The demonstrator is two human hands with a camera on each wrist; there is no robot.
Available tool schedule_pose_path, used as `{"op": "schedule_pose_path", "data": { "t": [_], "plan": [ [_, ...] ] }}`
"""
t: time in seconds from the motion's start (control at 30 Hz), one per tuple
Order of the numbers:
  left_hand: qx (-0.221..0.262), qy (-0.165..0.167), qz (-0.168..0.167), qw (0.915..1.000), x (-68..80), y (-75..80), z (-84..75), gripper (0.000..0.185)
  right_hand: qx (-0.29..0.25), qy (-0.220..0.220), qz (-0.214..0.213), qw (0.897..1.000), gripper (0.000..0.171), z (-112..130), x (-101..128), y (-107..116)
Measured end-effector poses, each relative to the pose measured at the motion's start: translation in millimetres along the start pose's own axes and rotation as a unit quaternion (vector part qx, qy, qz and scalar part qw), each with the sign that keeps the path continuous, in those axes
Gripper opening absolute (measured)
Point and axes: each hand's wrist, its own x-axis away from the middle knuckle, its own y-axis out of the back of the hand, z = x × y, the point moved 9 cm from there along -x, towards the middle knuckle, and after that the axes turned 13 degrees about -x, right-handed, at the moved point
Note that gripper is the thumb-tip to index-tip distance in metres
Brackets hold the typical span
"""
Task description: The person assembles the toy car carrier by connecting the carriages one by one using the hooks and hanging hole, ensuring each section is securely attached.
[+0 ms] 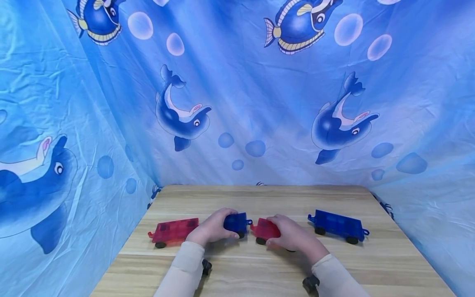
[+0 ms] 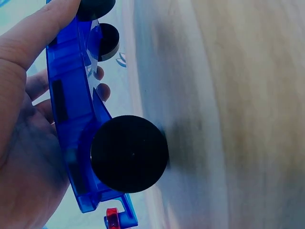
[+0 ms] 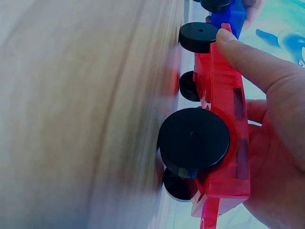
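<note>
The left hand (image 1: 211,229) gripped the blue car (image 1: 236,223), fingers curled round it, its coupling at three o'clock nearly touching the red car (image 1: 265,229) wrapped in the right hand (image 1: 295,236).

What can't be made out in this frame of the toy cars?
- Blue car body, head view: mostly covered by the left hand.
- Red car rear, head view: under the right hand.
- Whether their couplers touch: too small.
- Table, wrist views: blurred.

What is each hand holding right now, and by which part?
Left hand grips the blue car by its body; right hand grips the red car by its body.
</note>
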Motion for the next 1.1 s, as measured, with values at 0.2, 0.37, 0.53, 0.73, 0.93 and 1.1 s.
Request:
{"op": "schedule_pose_path", "data": {
  "t": [0.2,0.37,0.53,0.73,0.93,1.1],
  "plan": [
    [-0.016,-0.008,-0.004,0.9998,-0.8,-1.2,-3.4,0.083,0.012,0.024,0.008,1.000,0.085,4.8,-0.2,-2.2],
    [-0.025,-0.014,-0.004,0.9996,-1.3,-3.4,-4.3,0.084,0.024,0.030,0.011,0.999,0.084,4.9,-1.5,-3.0],
    [-0.024,-0.025,-0.003,0.9994,-1.7,-4.2,-5.4,0.084,0.023,0.030,0.011,0.999,0.084,3.9,-0.9,-3.4],
    [-0.020,-0.037,0.002,0.9991,-1.7,-3.8,-8.1,0.085,0.015,0.027,0.013,0.999,0.083,5.0,1.0,-2.6],
    [-0.022,-0.029,0.005,0.9993,-0.3,-3.0,-7.1,0.086,0.013,0.033,0.016,0.999,0.083,5.4,1.6,-2.1],
    [-0.029,-0.014,0.004,0.9995,2.0,-0.2,-5.3,0.084,0.008,0.027,0.020,0.999,0.084,0.7,1.5,-3.8]
  ]
}}
